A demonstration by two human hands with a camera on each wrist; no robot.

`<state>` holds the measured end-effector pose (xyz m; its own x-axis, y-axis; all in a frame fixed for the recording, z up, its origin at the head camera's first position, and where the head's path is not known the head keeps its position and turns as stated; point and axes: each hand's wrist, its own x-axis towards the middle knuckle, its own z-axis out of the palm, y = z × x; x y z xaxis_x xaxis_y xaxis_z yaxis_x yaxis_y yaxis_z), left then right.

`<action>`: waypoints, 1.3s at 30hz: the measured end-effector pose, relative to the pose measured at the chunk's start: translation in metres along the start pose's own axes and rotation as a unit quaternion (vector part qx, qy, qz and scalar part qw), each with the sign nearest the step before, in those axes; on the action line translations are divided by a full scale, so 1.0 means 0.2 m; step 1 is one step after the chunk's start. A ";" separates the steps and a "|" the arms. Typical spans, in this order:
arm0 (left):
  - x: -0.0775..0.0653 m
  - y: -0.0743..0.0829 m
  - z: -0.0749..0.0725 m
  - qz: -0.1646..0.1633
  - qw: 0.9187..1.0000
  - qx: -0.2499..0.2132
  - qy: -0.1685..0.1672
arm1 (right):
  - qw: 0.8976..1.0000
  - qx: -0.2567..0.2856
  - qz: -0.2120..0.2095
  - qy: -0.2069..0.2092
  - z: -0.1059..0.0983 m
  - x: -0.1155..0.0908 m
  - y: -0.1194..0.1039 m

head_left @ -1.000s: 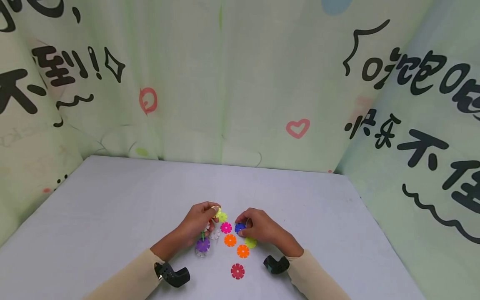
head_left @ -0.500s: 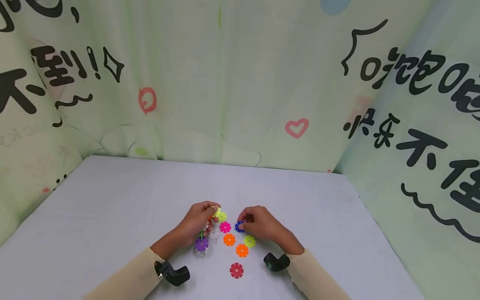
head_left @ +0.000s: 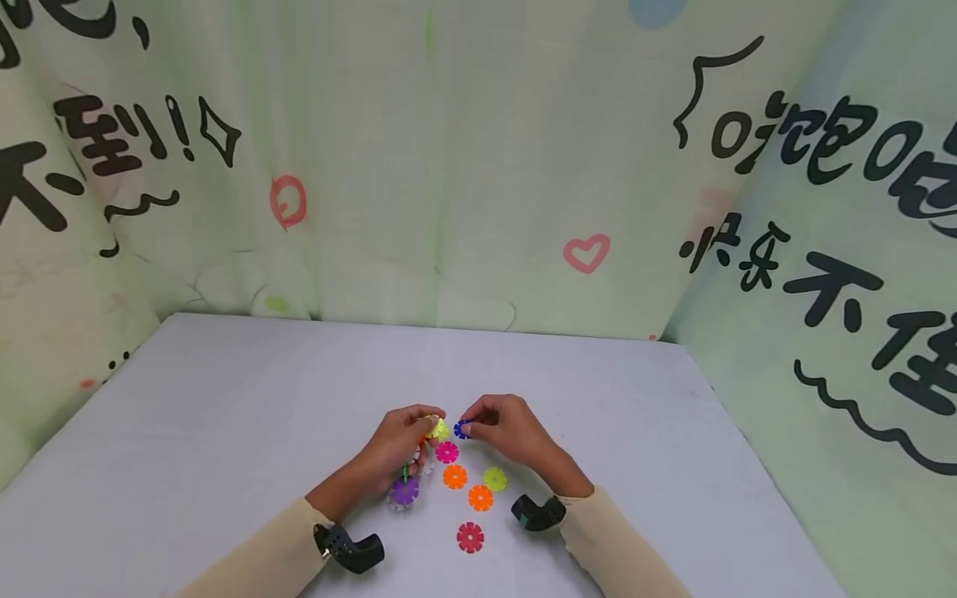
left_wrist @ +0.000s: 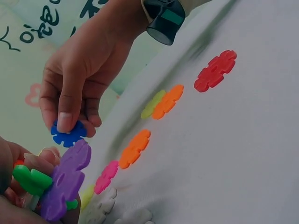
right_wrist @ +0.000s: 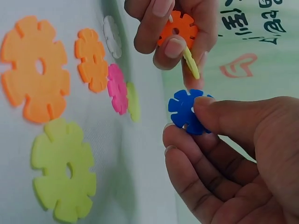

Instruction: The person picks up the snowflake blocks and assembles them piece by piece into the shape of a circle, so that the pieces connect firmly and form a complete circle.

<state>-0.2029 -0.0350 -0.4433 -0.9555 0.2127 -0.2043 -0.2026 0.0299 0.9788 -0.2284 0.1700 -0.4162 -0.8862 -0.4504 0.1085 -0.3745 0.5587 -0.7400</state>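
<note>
My right hand (head_left: 508, 425) pinches a blue notched plastic disc (right_wrist: 183, 109) between thumb and fingers, lifted off the table. Close beside it, my left hand (head_left: 399, 436) grips several such discs joined together. Of that joined piece, a purple disc (left_wrist: 65, 182) and a green one (left_wrist: 32, 181) stick out in the left wrist view. At the other end, the right wrist view shows an orange disc (right_wrist: 189, 31) with a yellow disc (right_wrist: 190, 63) slotted into it. The blue disc is just short of the yellow one. Fingers hide the middle of the joined piece.
Loose discs lie on the white table (head_left: 635, 465): pink (head_left: 447, 452), two orange (head_left: 454, 476), yellow-green (head_left: 495, 478) and red (head_left: 470, 537). White discs (left_wrist: 100, 207) lie under the left hand. A printed curtain (head_left: 374, 166) stands behind.
My right hand has lifted the blue disc from the table and carried it left, up to the left hand. The left hand has barely moved and keeps its hold on the joined discs.
</note>
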 end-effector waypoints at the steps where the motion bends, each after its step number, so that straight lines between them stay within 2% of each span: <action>1: 0.00 0.00 0.00 0.000 1.000 -0.001 -0.001 | 1.000 0.002 0.003 0.005 0.00 0.00 -0.01; 6: -0.01 0.02 0.00 -0.002 1.000 -0.007 -0.002 | 0.999 0.019 0.012 0.030 0.01 0.01 -0.02; 10: -0.01 0.03 0.00 -0.008 1.000 -0.008 -0.005 | 0.998 0.052 -0.006 0.044 0.02 0.02 -0.03; 15: 0.00 0.04 0.01 -0.009 1.000 -0.014 -0.019 | 0.995 0.087 -0.022 0.041 0.02 0.02 -0.03; 25: -0.03 0.07 0.01 -0.017 0.999 -0.036 -0.027 | 0.997 0.071 -0.005 0.036 0.03 0.02 -0.04; 29: -0.03 0.07 0.00 -0.013 1.000 -0.013 -0.018 | 0.997 0.069 -0.014 0.039 0.03 0.01 -0.04; 34: -0.02 0.08 0.00 -0.006 1.000 0.028 -0.003 | 0.995 0.075 -0.048 0.047 0.05 0.00 -0.07; 39: -0.02 0.08 0.00 0.000 1.000 0.025 -0.001 | 0.994 0.073 -0.060 0.048 0.07 0.01 -0.07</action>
<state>-0.2017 -0.0357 -0.4266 -0.9547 0.2154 -0.2052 -0.1924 0.0791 0.9781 -0.2209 0.1512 -0.4141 -0.8618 -0.4358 0.2598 -0.4423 0.3943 -0.8055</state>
